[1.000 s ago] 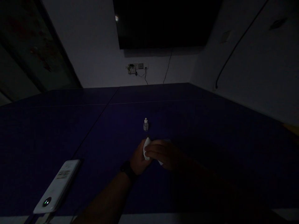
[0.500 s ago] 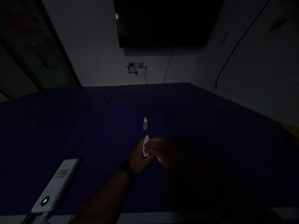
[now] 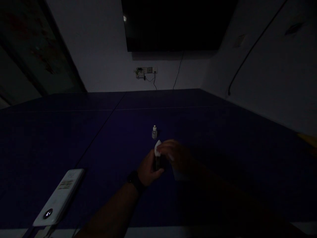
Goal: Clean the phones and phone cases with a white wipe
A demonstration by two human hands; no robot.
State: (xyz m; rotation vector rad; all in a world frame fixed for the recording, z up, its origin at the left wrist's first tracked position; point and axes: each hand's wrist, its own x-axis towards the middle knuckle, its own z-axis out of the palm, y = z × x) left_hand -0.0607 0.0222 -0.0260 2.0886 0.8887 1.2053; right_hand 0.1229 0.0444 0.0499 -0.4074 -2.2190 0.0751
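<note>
The scene is very dim. Low in the middle, my left hand (image 3: 147, 168), with a dark watch on its wrist, is curled round a small dark object (image 3: 158, 162) whose kind I cannot make out. Against the top of that object, my right hand (image 3: 174, 152) presses a folded white wipe (image 3: 157, 148) between its fingers. Shadow hides much of the right hand. Just beyond the hands, a small clear bottle (image 3: 154, 134) with a white dropper cap stands upright on the dark blue table.
A white power bank (image 3: 59, 197) with a lit round display lies at the front left of the table (image 3: 119, 138), cables at its near end. Wall sockets (image 3: 146, 70) with plugs and a large dark screen (image 3: 178, 26) are on the far wall.
My right hand has moved slightly up and away with the wipe. More of the dark object in my left hand now shows. The bottle and power bank stay put.
</note>
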